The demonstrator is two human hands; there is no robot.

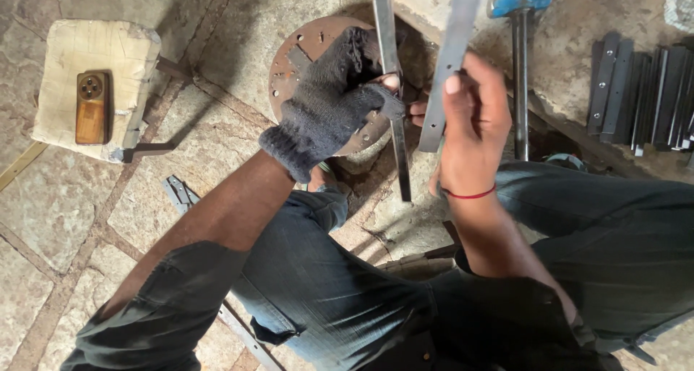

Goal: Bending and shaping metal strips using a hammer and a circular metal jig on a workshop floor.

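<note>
Gripping flat steel bars — left hand [329, 103] (gloved), right hand [470, 121] bare.

Head view, steeply downward, close.

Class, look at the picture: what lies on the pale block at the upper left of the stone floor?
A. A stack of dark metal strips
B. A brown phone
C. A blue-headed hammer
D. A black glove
B: a brown phone lies flat on the pale block, camera side up.
</note>
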